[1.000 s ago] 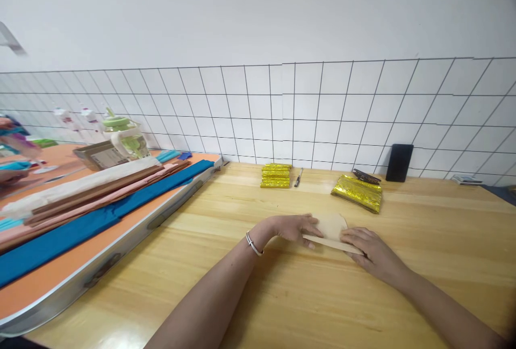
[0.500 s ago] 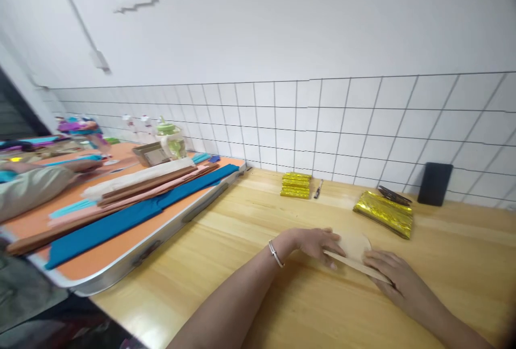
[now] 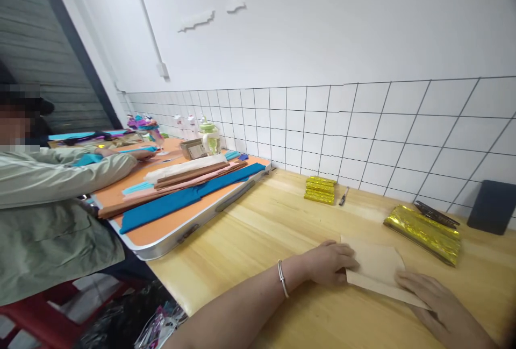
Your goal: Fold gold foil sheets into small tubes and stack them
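A small sheet of light brown paper (image 3: 377, 263) lies on the wooden table, with a crease or folded strip along its near edge. My left hand (image 3: 332, 263), a silver bangle at its wrist, grips the paper's left end with curled fingers; its thumb is hidden. At the right end my right hand (image 3: 439, 300) holds the paper, fingers on top and thumb below the near edge. Beyond the paper lies a folded gold foil sheet (image 3: 423, 235). A smaller pleated gold foil piece (image 3: 320, 190) sits farther back, beside a small pen-like tool (image 3: 344, 197).
A black clip-like object (image 3: 437, 214) and a dark flat device (image 3: 494, 206) stand by the tiled wall. Leftward, an orange table (image 3: 151, 239) with a metal rim carries folded blue, brown, pink and white strips (image 3: 193, 193). A co-worker's sleeve (image 3: 76, 174) reaches over it.
The view has swung left, bringing the co-worker into sight. The paper's near strip, raised before, now lies flatter and more of the sheet shows. My left fingers have curled onto its left end.
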`<state>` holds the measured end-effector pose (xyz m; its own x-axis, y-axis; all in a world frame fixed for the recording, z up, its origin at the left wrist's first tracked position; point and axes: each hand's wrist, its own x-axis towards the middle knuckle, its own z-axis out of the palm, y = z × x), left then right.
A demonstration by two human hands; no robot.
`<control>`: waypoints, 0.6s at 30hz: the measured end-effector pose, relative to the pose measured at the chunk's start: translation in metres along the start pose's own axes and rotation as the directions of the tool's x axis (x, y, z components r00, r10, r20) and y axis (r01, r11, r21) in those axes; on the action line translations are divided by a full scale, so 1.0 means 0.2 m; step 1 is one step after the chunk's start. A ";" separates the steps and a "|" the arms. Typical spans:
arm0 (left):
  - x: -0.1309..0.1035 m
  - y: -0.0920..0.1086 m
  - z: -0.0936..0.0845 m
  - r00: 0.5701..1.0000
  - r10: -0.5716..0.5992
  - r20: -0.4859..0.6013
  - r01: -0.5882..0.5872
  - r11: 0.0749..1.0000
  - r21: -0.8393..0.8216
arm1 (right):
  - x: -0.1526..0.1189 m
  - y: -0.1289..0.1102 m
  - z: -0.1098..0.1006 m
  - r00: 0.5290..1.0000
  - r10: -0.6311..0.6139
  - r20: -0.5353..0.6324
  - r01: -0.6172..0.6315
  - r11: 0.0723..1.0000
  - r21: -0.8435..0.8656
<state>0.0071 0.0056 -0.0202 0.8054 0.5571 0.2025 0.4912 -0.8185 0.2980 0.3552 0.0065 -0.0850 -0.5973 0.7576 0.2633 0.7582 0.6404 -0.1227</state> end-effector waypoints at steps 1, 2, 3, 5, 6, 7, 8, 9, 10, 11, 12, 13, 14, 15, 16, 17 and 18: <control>-0.01 0.00 -0.01 1.000 0.007 0.013 -0.007 1.000 0.008 | 0.00 0.01 0.00 1.000 -0.003 0.001 0.003 1.000 -0.002; -0.02 0.00 -0.02 1.000 0.009 0.030 -0.010 1.000 0.014 | 0.00 0.01 0.01 1.000 -0.005 0.003 0.005 1.000 -0.003; -0.02 0.01 -0.03 0.999 0.006 0.041 -0.006 1.000 0.018 | 0.00 0.01 0.00 1.000 -0.004 0.006 0.004 1.000 -0.003; -0.02 0.01 -0.05 0.999 -0.009 0.043 0.008 1.000 0.023 | 0.00 0.00 0.00 1.000 0.005 0.008 -0.005 1.000 0.003; -0.02 0.01 -0.06 0.999 -0.014 0.043 0.013 1.000 0.026 | 0.01 0.00 -0.01 1.000 0.008 0.010 -0.008 1.000 0.007; -0.02 0.02 -0.06 0.999 -0.017 0.045 0.016 0.999 0.030 | 0.01 0.00 -0.01 1.000 0.010 0.012 -0.010 1.000 0.011; -0.02 0.02 -0.06 0.999 -0.020 0.047 0.019 0.999 0.034 | 0.01 0.00 -0.01 1.000 0.012 0.015 -0.012 1.000 0.015; -0.02 0.02 -0.06 0.998 -0.024 0.052 0.022 0.999 0.038 | 0.01 0.00 -0.01 1.000 0.014 0.016 -0.014 1.000 0.020; -0.02 0.02 -0.06 0.998 -0.027 0.058 0.025 0.999 0.042 | 0.01 0.00 -0.01 1.000 0.015 0.015 -0.016 1.000 0.024; -0.02 0.03 -0.06 0.997 -0.031 0.064 0.028 0.999 0.044 | 0.01 0.01 -0.01 1.000 0.016 0.015 -0.016 0.999 0.028; -0.02 0.03 -0.07 0.997 -0.035 0.069 0.032 0.998 0.047 | 0.01 0.01 -0.01 1.000 0.015 0.014 -0.015 0.999 0.033; -0.02 0.03 -0.07 0.997 -0.038 0.072 0.034 0.998 0.047 | 0.01 0.02 0.00 1.000 0.014 0.013 -0.014 0.999 0.035; -0.02 0.03 -0.07 0.997 -0.040 0.073 0.037 0.998 0.047 | 0.01 0.02 0.00 1.000 0.011 0.013 -0.012 0.999 0.036; -0.02 0.04 -0.07 0.997 -0.041 0.072 0.038 0.998 0.046 | 0.01 0.03 0.00 1.000 0.007 0.012 -0.008 0.999 0.035; -0.02 0.04 -0.08 0.997 -0.041 0.069 0.038 0.998 0.044 | 0.01 0.04 0.00 1.000 0.002 0.011 -0.002 0.999 0.034; -0.02 0.04 -0.08 0.997 -0.040 0.066 0.037 0.998 0.042 | 0.01 0.04 0.01 1.000 -0.004 0.008 0.004 0.999 0.033; -0.02 0.04 -0.08 0.997 -0.037 0.062 0.034 0.999 0.042 | 0.01 0.05 0.01 1.000 -0.009 0.003 0.009 0.999 0.033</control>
<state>0.0020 -0.0014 -0.0046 0.8057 0.5771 0.1330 0.5321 -0.8040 0.2655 0.3611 0.0150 -0.0883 -0.6051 0.7520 0.2616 0.7435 0.6512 -0.1520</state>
